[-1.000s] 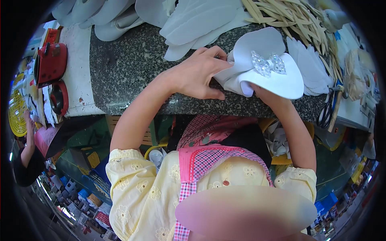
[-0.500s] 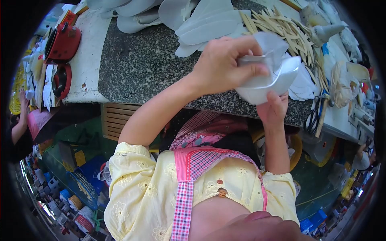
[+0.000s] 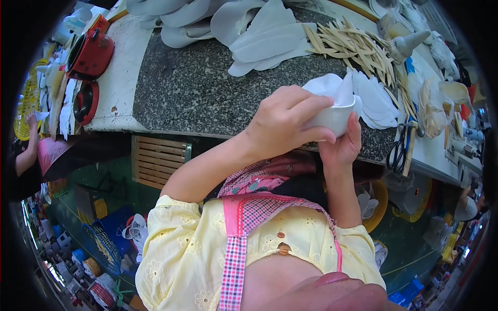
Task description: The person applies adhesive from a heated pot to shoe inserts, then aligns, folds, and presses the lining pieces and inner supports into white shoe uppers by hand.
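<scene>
Both hands hold a white shoe upper [image 3: 332,120], curved into a cup shape, over the front edge of the stone slab. My left hand [image 3: 288,116] is closed on its near-left side, with the thumb outside and fingers over the rim. My right hand [image 3: 340,147] supports it from below and the right, thumb up along its side; the other fingers are mostly hidden. A pointed white flap [image 3: 344,91] stands up inside the opening; I cannot tell whether it is a separate piece. Just right lie fanned white cut pieces [image 3: 374,103].
The speckled stone slab [image 3: 181,88] carries stacked white uppers [image 3: 275,39] and a pile of beige strips [image 3: 358,46]. Black-handled scissors [image 3: 398,150] hang at the right edge. A red pot [image 3: 98,54] stands left. Another person's arm [image 3: 28,147] shows at far left.
The shoe upper has been turned and brought slightly nearer my body, its opening now facing up. My left hand has shifted down, its fingers now over the rim. The view has also shifted slightly.
</scene>
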### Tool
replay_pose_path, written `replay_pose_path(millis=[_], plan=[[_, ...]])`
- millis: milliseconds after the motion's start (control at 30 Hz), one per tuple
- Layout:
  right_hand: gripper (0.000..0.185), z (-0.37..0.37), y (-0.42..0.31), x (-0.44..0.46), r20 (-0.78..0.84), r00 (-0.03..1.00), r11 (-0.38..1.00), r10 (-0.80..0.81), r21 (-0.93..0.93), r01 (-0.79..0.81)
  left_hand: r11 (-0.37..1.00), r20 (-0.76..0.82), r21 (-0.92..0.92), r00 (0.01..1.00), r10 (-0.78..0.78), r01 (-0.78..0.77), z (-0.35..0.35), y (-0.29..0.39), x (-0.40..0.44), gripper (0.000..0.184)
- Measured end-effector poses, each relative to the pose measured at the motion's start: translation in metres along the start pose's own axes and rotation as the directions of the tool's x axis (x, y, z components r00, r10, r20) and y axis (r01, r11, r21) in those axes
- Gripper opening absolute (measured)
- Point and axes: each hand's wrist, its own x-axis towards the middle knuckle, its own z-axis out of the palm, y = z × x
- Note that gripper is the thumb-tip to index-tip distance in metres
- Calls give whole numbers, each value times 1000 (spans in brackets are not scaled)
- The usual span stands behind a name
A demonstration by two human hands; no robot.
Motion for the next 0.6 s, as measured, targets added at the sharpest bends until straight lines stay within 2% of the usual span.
replay_pose_path(millis=[100,167,267,300,400,500,600], plan=[[44,-1,3,-2,-17,996,995,-88,-56,87,990,101,-40,986,-133,137,-3,0,-3,38],[45,-8,3,0,-13,982,966,-186,-184,180,970,173,-86,962,-209,226,-2,-2,-3,35],[47,-25,1,6,65,959,880,-276,-385,279,865,341,-185,857,-388,465,-2,-5,-1,30],[48,-31,-2,8,102,951,838,-293,-450,307,855,394,-214,843,-367,472,-3,-7,0,28],[49,-38,-12,16,293,951,960,-95,-225,165,839,513,-287,814,-272,462,-6,-17,2,25],[47,-15,-8,15,39,996,973,79,-222,-68,854,585,-332,798,-147,400,-7,-28,3,21],[49,-16,-6,18,78,995,966,70,-254,-48,958,551,-222,834,-31,182,-9,-41,3,23]])
